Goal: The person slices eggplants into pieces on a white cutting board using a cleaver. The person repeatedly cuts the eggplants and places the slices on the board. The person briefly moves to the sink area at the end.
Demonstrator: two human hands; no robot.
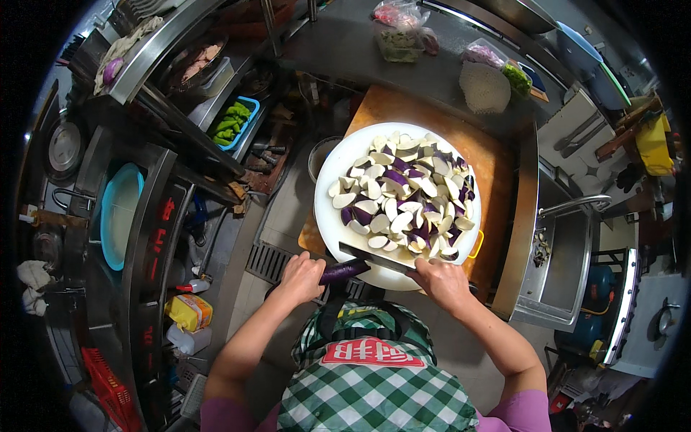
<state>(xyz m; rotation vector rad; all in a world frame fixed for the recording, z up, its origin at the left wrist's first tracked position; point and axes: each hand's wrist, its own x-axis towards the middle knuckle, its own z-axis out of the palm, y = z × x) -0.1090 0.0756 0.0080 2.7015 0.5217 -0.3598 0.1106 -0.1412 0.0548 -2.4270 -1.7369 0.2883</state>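
My left hand (304,277) grips a long purple eggplant (343,271) near the front edge of a round white chopping board (327,189). A slanting cut face shows at the eggplant's right end. The handle of a kitchen cleaver is in my right hand (444,282), mostly hidden by my fingers. Its dark blade (375,258) reaches left across the board's near side, close to the eggplant's cut end; whether they touch I cannot tell. A large heap of eggplant pieces (402,189), white-fleshed with purple skin, covers most of the board.
A wooden table (494,216) supports the board. To the right is a steel sink (564,281) with a faucet (577,202). Green peppers fill a blue basket (237,141) on the left shelf. Bagged food (399,32) and a container of chopped onion (484,53) stand on the back counter.
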